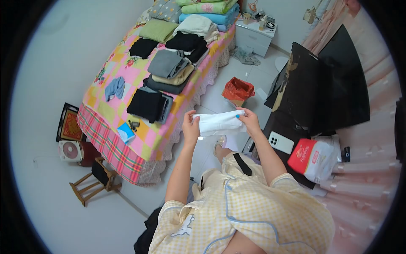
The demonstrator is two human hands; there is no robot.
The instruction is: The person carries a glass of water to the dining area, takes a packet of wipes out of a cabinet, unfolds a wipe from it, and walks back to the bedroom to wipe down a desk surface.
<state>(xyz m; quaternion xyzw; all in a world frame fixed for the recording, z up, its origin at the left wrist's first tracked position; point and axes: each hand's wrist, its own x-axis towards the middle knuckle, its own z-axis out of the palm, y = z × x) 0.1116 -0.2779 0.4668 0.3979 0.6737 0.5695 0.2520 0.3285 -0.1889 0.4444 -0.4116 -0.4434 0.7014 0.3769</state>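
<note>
A folded white sheet, soft like cloth or tissue, is stretched level in front of my body. My left hand pinches its left end, and my right hand grips the right end, a blue-green thumbnail showing on top. Whether it is fabric or paper I cannot tell. Beyond and below it on the floor stands a bin lined with a red bag. To the left, on the bed, lie a blue-and-white packet and a small dark object.
The bed carries folded clothes, a crumpled blue garment and stacked quilts. At right, a dark desk holds a white phone, a red-and-white package and a black monitor. A wooden chair stands lower left.
</note>
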